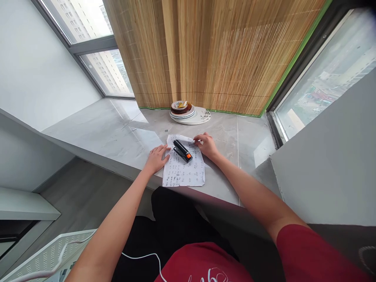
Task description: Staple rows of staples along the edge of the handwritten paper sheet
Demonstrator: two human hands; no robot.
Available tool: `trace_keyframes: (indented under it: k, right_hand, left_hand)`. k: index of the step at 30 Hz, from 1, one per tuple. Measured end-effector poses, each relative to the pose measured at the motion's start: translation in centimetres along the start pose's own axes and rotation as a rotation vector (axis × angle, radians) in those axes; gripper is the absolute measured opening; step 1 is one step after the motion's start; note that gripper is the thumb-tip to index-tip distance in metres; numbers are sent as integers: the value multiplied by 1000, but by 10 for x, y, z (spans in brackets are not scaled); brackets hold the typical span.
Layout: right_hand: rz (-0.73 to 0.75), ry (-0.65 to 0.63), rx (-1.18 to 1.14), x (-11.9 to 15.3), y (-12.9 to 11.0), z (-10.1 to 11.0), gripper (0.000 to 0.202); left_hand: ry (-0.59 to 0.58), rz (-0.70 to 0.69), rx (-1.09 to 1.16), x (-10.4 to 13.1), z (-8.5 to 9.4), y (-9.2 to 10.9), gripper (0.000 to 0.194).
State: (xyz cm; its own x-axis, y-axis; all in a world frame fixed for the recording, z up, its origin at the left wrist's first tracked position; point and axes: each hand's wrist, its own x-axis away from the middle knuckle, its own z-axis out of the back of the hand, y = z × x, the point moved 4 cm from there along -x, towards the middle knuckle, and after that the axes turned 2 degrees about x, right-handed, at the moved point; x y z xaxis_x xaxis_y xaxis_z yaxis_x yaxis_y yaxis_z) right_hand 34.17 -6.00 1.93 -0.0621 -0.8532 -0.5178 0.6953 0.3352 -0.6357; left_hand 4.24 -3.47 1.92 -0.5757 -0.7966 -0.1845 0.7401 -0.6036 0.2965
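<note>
A sheet of paper with handwriting (184, 176) lies on the grey stone ledge, its lower end at the front edge. On the sheet rests a black stapler (182, 151) with an orange patch at its lower right end. My left hand (158, 158) lies at the paper's left edge, fingers spread and holding nothing. At the upper right corner of the paper is my right hand (206, 145), its fingertips pinched together by the sheet. What they hold, if anything, is too small to make out.
Stacked plates (202, 115) stand at the back of the ledge (108, 133), before a bamboo blind (205, 58). A small grey item (166, 130) lies behind the paper. A white perforated basket (49, 254) and a white cable (141, 257) are at lower left.
</note>
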Motion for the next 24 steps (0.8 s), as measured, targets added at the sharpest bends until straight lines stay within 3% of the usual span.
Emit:
trace_keyframes:
  k: [11, 24]
  right_hand:
    - [87, 30, -157, 1, -7, -1, 33]
    - [43, 16, -197, -1, -7, -1, 34]
  left_hand:
    - [-3, -1, 7, 0, 1, 0, 41]
    - [13, -6, 1, 0, -1, -1, 40]
